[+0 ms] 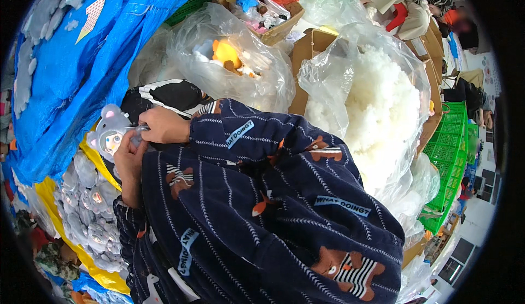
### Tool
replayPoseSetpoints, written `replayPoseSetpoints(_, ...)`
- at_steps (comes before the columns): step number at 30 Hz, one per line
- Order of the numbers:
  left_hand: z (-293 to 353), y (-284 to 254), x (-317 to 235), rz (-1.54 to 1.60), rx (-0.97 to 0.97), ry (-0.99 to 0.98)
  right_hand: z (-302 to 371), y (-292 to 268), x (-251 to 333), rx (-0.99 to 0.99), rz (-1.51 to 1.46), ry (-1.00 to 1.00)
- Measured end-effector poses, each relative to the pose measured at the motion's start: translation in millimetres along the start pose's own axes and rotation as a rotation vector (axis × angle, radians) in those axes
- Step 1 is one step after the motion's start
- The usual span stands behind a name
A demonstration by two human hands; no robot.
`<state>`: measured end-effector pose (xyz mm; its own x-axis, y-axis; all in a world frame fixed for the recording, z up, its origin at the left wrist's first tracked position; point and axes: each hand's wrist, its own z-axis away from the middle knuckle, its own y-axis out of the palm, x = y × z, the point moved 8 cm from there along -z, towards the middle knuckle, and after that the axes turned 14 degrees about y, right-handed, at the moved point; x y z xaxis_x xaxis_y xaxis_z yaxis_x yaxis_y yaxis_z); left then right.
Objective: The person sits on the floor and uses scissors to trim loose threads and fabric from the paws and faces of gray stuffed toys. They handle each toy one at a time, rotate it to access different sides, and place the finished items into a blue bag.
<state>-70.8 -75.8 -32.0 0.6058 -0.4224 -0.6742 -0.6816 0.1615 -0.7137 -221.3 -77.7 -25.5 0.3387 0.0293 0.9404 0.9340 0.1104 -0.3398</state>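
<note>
Blue tarp [82,58] fills the upper left; at left centre both hands grip a grey plush doll [111,132], left hand [130,162] cupping beneath, right hand [161,125] pinching its top. Its small, soft body could slip into the doll pile [93,216] below
</note>
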Motion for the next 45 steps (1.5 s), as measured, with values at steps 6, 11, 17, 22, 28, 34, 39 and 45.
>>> replayPoseSetpoints(6, -8, -7, -26, -0.160, 0.052, 0.065, -4, 0, -4, -0.016, -0.108, -0.117)
replayPoseSetpoints(11, -10, -8, -37, -0.212, 0.094, 0.041, 11, -19, -25, 0.226, -0.381, 0.344)
replayPoseSetpoints(17, -5, -14, -39, -0.131, 0.032, -0.067, 15, -31, -2, 0.135, -0.132, 0.255)
replayPoseSetpoints(22, -2, -12, -37, -0.121, -0.025, -0.050, 18, -38, 31, 0.046, 0.281, 0.061)
replayPoseSetpoints(28, -4, -12, -37, -0.107, -0.054, -0.018, 20, -30, 47, 0.016, 0.604, 0.001)
replayPoseSetpoints(34, -11, -15, -32, -0.039, -0.006, -0.019, 8, -48, 31, -0.168, 0.632, 0.042)
replayPoseSetpoints(39, -13, -10, -22, 0.164, 0.012, -0.096, 22, -33, 13, 0.033, 0.344, 0.122)
replayPoseSetpoints(45, -10, 3, -6, 0.528, -0.068, -0.103, 20, -30, 12, 0.026, 0.267, 0.097)
